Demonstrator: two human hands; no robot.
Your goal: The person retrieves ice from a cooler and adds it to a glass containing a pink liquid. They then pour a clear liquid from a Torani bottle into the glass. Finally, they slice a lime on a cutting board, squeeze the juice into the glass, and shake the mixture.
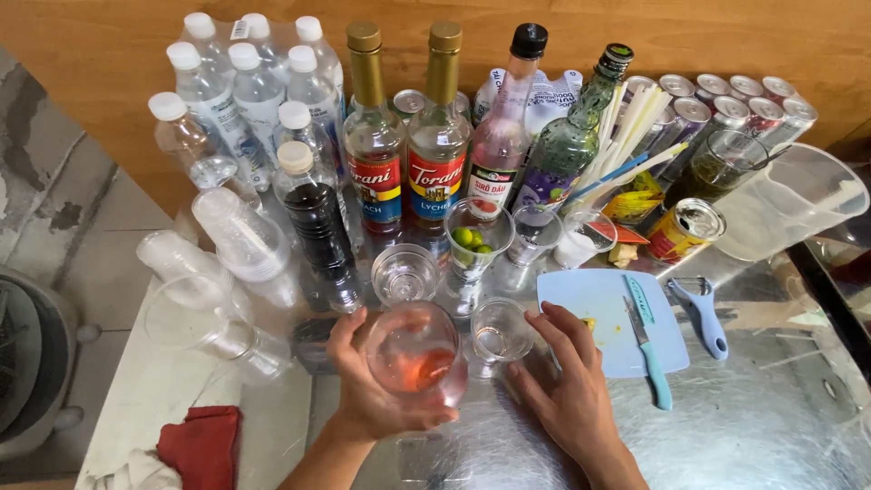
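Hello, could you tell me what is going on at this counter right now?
A person is mixing drinks at a metal counter. The left hand holds a tilted clear glass with a little pink-orange liquid in it. The right hand rests flat on the counter beside a small empty glass. Behind stand syrup bottles, water bottles and cans; a light blue cutting board with a knife lies to the right.

Clear round glass (pixel 417 356) tilted toward the camera (pink-orange liquid pooled inside), above metal counter
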